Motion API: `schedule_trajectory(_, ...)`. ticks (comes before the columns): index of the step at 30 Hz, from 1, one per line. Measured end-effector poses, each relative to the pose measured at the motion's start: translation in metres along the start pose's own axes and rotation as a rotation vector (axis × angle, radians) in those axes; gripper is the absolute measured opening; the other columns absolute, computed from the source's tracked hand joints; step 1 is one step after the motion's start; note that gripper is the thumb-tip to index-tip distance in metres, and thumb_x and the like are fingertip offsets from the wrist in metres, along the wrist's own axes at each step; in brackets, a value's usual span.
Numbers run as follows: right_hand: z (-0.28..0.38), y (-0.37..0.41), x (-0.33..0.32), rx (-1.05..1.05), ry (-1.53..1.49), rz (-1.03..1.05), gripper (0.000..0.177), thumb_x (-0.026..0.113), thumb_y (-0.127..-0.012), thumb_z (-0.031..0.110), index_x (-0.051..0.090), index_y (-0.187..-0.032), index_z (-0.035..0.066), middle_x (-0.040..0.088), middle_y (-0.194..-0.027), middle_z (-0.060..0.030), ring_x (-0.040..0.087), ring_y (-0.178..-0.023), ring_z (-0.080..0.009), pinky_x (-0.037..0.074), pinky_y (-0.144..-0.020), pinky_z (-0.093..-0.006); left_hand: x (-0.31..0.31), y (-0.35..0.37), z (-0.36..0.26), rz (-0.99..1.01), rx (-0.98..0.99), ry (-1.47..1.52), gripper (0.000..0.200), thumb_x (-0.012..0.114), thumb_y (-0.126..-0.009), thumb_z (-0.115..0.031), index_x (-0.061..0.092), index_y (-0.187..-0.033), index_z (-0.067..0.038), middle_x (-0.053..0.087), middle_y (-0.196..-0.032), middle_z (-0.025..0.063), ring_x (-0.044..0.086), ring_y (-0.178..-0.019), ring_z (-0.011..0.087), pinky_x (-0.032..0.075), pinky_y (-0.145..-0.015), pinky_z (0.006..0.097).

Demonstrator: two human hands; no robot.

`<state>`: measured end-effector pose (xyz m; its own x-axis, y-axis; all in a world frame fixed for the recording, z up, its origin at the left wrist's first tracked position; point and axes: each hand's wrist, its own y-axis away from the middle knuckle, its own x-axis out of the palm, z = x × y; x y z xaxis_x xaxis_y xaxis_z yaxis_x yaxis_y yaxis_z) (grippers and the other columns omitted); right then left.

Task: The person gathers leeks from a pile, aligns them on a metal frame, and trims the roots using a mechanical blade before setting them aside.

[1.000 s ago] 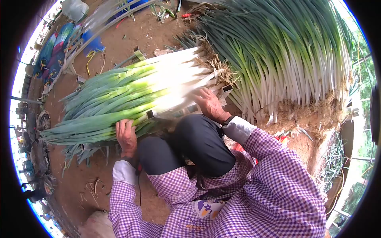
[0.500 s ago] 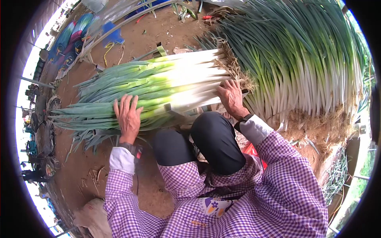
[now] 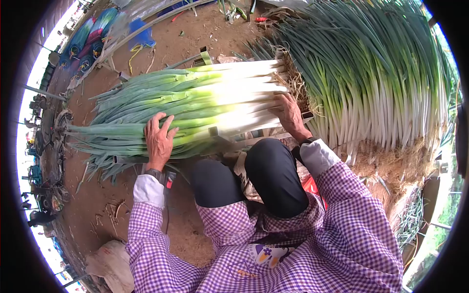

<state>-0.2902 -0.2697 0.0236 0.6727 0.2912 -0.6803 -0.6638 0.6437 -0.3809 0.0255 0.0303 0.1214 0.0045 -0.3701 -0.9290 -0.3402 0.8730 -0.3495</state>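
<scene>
A wide bundle of long green onions (image 3: 195, 97) lies crosswise in front of my knees, green leaves to the left and white stalks with roots to the right. It rests in a low frame with short metal uprights (image 3: 213, 131). My left hand (image 3: 159, 141) lies on the near leaves, fingers spread and slightly bent. At the root end, my right hand (image 3: 289, 115) has its fingers together, curled over the near white stalks; its thumb is mostly hidden.
A large pile of green onions (image 3: 371, 78) lies on the right, roots toward me. Blue plastic (image 3: 140, 33) and yellow cord (image 3: 133, 61) lie at the back left. A pale sack (image 3: 111, 266) sits at the lower left on the dirt floor (image 3: 97, 210).
My right hand has moved slightly up and right along the root end, its fingers curling more over the stalks. The left hand remains on the leaves, its fingers a little more bent.
</scene>
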Motion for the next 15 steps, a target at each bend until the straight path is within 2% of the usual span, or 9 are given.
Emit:
schedule_trajectory(2,0.000,0.000,0.001,0.058,-0.040,-0.003,0.042,0.081,-0.082,0.017,0.066,-0.119,0.002,0.063,-0.128,-0.0152,0.058,-0.118,-0.0376,0.049,-0.099,-0.0443,0.008,0.003,-0.001,-0.011,-0.005,-0.007,0.041,0.077,-0.085,-0.020,0.069,-0.124,-0.012,0.055,-0.132,0.0099,0.051,-0.125,0.0342,0.039,-0.104,0.0482)
schedule_trajectory(5,0.002,-0.001,0.000,0.119,-0.038,0.044,0.040,0.081,-0.081,0.016,0.068,-0.116,0.002,0.063,-0.128,-0.0145,0.059,-0.118,-0.0369,0.049,-0.100,-0.0433,0.004,0.002,-0.004,-0.019,-0.022,-0.006,0.043,0.079,-0.082,-0.018,0.069,-0.124,-0.010,0.054,-0.134,0.0105,0.050,-0.125,0.0348,0.038,-0.106,0.0485)
schedule_trajectory(9,0.000,-0.002,-0.004,0.063,-0.029,0.035,0.035,0.081,-0.081,0.016,0.070,-0.112,0.003,0.065,-0.124,-0.0139,0.060,-0.118,-0.0354,0.050,-0.100,-0.0430,-0.008,-0.002,-0.008,-0.008,-0.014,0.058,0.047,0.081,-0.080,-0.016,0.068,-0.124,-0.007,0.055,-0.132,0.0125,0.050,-0.125,0.0362,0.038,-0.107,0.0490)
schedule_trajectory(11,0.005,-0.005,-0.010,0.090,-0.035,0.049,0.031,0.075,-0.082,0.011,0.070,-0.112,0.006,0.066,-0.121,-0.0143,0.062,-0.114,-0.0368,0.051,-0.095,-0.0444,-0.015,-0.006,-0.008,0.002,-0.030,0.169,0.047,0.081,-0.080,-0.015,0.068,-0.124,-0.005,0.055,-0.132,0.0131,0.050,-0.124,0.0363,0.038,-0.108,0.0493)
schedule_trajectory(12,0.009,-0.008,-0.015,0.103,-0.038,0.055,0.029,0.072,-0.083,0.008,0.070,-0.112,0.007,0.066,-0.119,-0.0144,0.063,-0.111,-0.0375,0.052,-0.093,-0.0451,-0.017,-0.006,-0.008,-0.010,-0.024,0.129,0.049,0.081,-0.080,-0.015,0.067,-0.126,-0.005,0.055,-0.133,0.0134,0.050,-0.126,0.0364,0.038,-0.109,0.0494)
schedule_trajectory(15,0.028,-0.026,-0.016,-0.047,0.022,-0.089,0.030,0.072,-0.084,0.008,0.069,-0.114,0.006,0.067,-0.120,-0.0141,0.063,-0.112,-0.0363,0.053,-0.092,-0.0436,-0.023,-0.018,-0.009,-0.060,0.020,0.009,0.055,0.080,-0.081,-0.016,0.063,-0.132,-0.005,0.055,-0.136,0.0143,0.048,-0.130,0.0364,0.036,-0.112,0.0500)
